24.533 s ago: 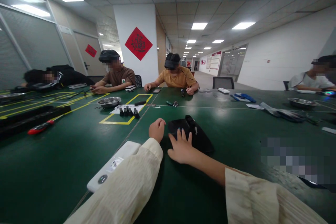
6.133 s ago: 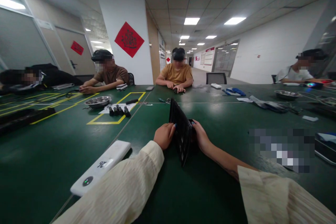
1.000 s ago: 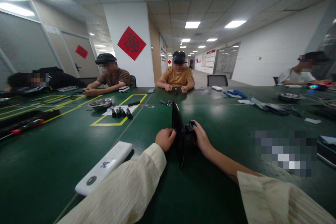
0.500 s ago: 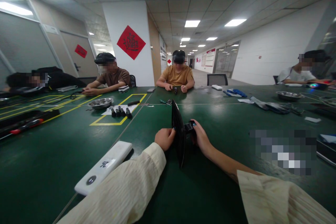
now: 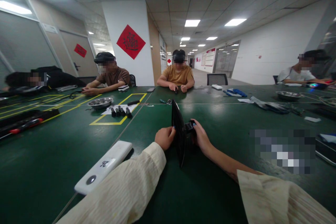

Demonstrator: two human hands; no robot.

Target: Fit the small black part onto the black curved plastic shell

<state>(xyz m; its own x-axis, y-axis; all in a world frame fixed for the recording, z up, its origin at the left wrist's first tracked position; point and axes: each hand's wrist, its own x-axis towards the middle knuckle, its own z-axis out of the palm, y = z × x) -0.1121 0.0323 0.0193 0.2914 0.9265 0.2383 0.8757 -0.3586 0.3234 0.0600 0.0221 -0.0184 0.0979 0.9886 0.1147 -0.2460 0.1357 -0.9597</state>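
Observation:
A thin black panel point(image 5: 179, 136) stands almost edge-on in front of me, its lower corner close to the green table. From its right face a small black block-like part point(image 5: 189, 126) sticks out. My left hand point(image 5: 165, 138) is closed at the panel's left side, thumb against its edge, the other fingertips tucked out of sight. Around the black block my right hand point(image 5: 201, 136) is curled, with the thumb on top and some fingers hidden behind it. What kind of device this is I cannot make out.
A white power bank point(image 5: 103, 168) marked 26 lies by my left forearm. Beyond it are black cylinders point(image 5: 120, 112), a metal bowl point(image 5: 101, 103) and pliers point(image 5: 166, 102). Gloves point(image 5: 267, 105) and another bowl point(image 5: 290, 95) lie to the right. Several people sit around the table point(image 5: 147, 122).
My hands and the black panel stay almost where they were. Across the table, the person in the tan shirt has moved a hand onto the small dark item in front of them.

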